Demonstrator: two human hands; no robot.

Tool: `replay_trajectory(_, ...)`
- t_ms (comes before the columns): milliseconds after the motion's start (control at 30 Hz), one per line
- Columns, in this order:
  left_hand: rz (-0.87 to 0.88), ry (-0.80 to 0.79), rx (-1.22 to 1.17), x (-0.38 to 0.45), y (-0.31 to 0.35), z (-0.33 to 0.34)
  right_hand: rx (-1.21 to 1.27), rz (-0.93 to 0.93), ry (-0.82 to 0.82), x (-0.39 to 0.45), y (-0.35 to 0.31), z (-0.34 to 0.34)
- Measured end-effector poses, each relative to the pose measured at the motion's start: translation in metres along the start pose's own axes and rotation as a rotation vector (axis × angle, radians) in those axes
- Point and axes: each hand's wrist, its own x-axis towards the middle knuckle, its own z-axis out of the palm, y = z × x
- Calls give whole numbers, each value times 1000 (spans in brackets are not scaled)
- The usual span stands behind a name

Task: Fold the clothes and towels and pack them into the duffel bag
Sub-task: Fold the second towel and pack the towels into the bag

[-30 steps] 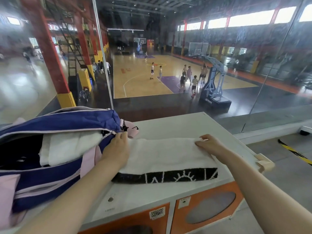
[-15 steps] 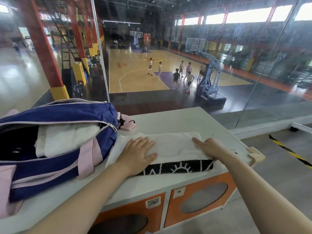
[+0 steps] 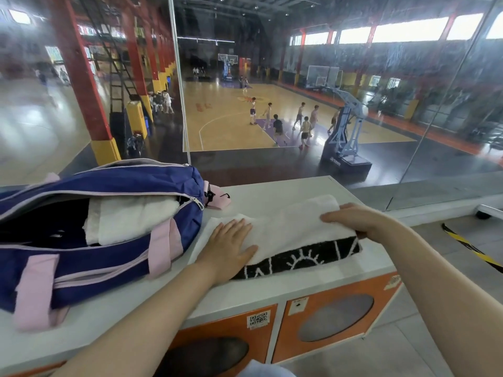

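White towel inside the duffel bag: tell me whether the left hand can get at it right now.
Probably yes. The duffel bag is unzipped, the white towel lies exposed in its opening, and the left hand, flat on the black-edged towel, is just beside it with nothing between.

My right hand (image 3: 351, 220) thumb hidden under towel (image 3: 288, 229). Duffel bag (image 3: 89, 257) cut off at left edge, dark contents unclear. Cabinet (image 3: 313, 284) sticker text too small.

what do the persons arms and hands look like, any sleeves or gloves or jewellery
Both forearms are bare with no sleeves in view. The left hand and right hand wear no gloves, and no rings, watch or bracelets show. Nails look short and unpainted.
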Motion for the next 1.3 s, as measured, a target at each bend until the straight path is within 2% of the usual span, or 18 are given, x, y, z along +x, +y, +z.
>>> replay_trajectory(100, -82, 95, -119, -13, -11, -11, -113, -23, 33, -5, -34, -6)
replay_trajectory(200, -253, 197, -391, -27, -19, -25, -208, -62, 18, -11, -73, 2)
replay_trajectory(300, -417, 177, -641, -34, -30, -32, -267, -109, -50, -17, -112, 25)
replay_trajectory(400, -504, 147, -884, -34, -40, -32, -293, -151, -100, -28, -143, 57)
replay_trajectory(467, -560, 181, -1071, -33, -47, -29, -310, -183, -111, -33, -156, 83)
replay_trajectory(567, -590, 146, -1269, -39, -43, -36, -329, -191, -127, -37, -162, 124)
replay_trajectory(700, -632, 128, -1394, -42, -38, -39, -331, -223, -61, -28, -149, 175)
replay_trajectory(733, -631, 130, -1383, -43, -40, -36, -340, -235, -54, -29, -146, 183)
replay_trajectory(867, -586, 100, -1381, -46, -41, -35, -635, -270, -46, -45, -137, 194)
replay_trajectory(967, -568, 64, -1257, -46, -52, -25, -762, -394, 78, -50, -118, 198)
replay_trajectory(1033, -546, 53, -1131, -50, -49, -26, -708, -457, 3, -44, -105, 202)
replay_trajectory(1100, -536, 57, -985, -56, -36, -34, -468, -482, -128, -34, -89, 202)
replay_trajectory(1133, -543, 52, -945, -56, -34, -33, -282, -487, -103, -30, -80, 199)
replay_trajectory(1167, -545, 48, -929, -56, -31, -33, -157, -501, 1, -25, -71, 194)
replay_trajectory(1233, -538, 62, -904, -57, -26, -36, -104, -504, 258, -23, -57, 179)
replay_trajectory(1300, -552, 71, -885, -55, -24, -39, -125, -382, 375, -25, -42, 166)
